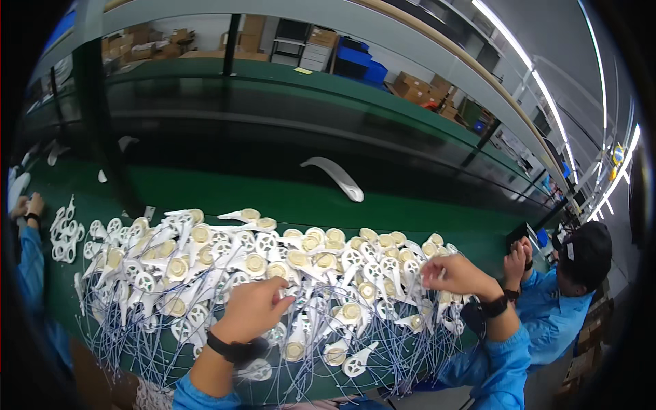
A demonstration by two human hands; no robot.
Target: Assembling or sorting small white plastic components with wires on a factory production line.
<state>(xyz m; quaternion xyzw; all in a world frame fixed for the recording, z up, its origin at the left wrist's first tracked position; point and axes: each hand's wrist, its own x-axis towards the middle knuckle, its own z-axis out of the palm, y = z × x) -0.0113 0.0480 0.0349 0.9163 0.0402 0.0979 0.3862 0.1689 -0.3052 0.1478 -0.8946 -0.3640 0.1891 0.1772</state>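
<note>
My left hand (254,307) and right hand (463,277) curl loosely, seemingly empty; I should ease white parts (352,367) from tangled wires (147,338).

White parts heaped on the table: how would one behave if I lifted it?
The white parts probably stay stiff, as their arms look smooth and firmly shaped. Openwork wheels suggest they are light for their size. The thin wires likely flop and may snag, since they curve and cross loosely.

White wired parts (324,261), loosely heaped, overlapping
</note>
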